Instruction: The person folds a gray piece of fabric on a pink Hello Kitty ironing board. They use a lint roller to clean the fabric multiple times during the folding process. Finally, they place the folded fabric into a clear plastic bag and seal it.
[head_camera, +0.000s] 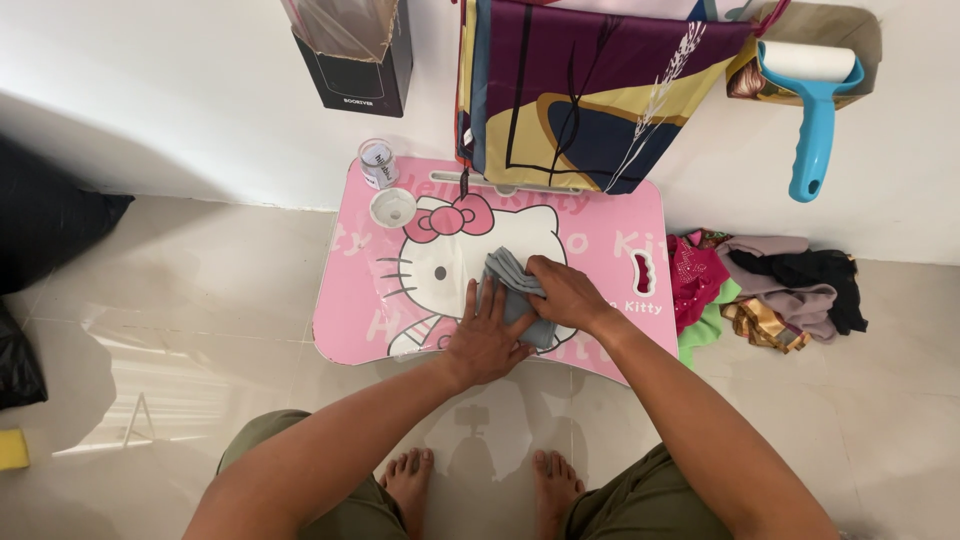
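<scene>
On one pink table, two hands press one grey cloth.

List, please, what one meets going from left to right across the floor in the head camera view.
Yellow sponge → black bag → pink lap table → left hand → right hand → pile of clothes.

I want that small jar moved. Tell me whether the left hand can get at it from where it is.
Probably yes. The left hand lies flat on the grey cloth, and the jar stands at the pink table's far left corner with only bare tabletop and an open cup between.
</scene>
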